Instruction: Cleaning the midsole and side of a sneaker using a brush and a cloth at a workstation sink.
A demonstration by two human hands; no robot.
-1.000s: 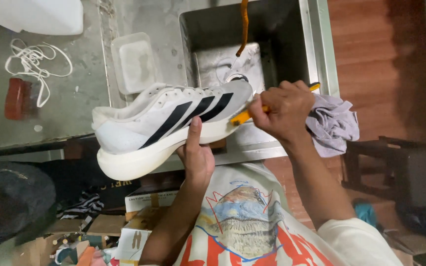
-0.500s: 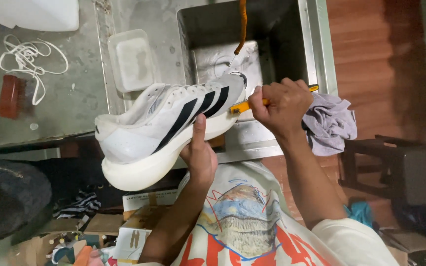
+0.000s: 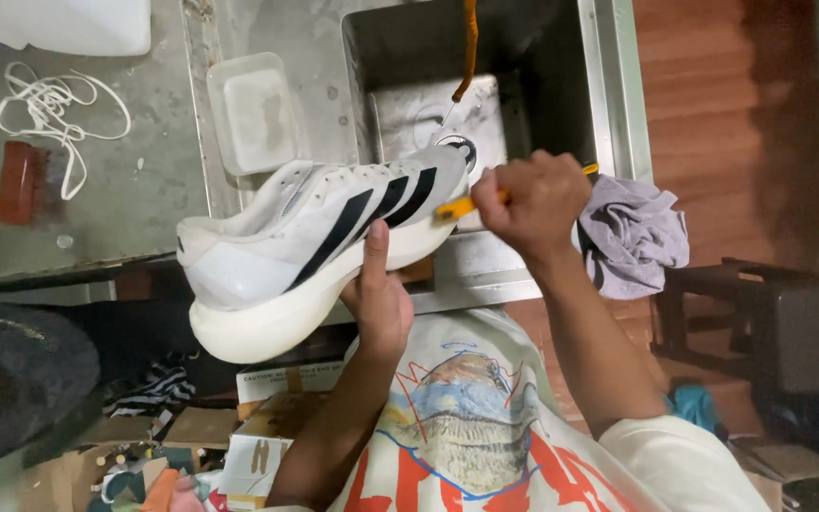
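Note:
My left hand (image 3: 378, 294) grips a white sneaker (image 3: 277, 251) with black stripes from below, thumb up against its side, holding it over the front edge of a steel sink (image 3: 609, 104). The shoe's toe points toward the sink basin. My right hand (image 3: 533, 204) is closed around a yellow-handled brush (image 3: 455, 209), whose head touches the toe end of the sneaker.
A crumpled grey cloth (image 3: 635, 232) lies at the sink's right corner. A white plastic tub (image 3: 253, 109), white laces (image 3: 59, 109) and a red brush (image 3: 19, 182) sit on the counter at left. An orange hose (image 3: 467, 47) hangs over the basin. Cardboard boxes (image 3: 267, 446) crowd the floor below.
The sneaker's heel dropped a little and the shoe tilted steeper. My right hand with the brush shifted slightly along the toe area.

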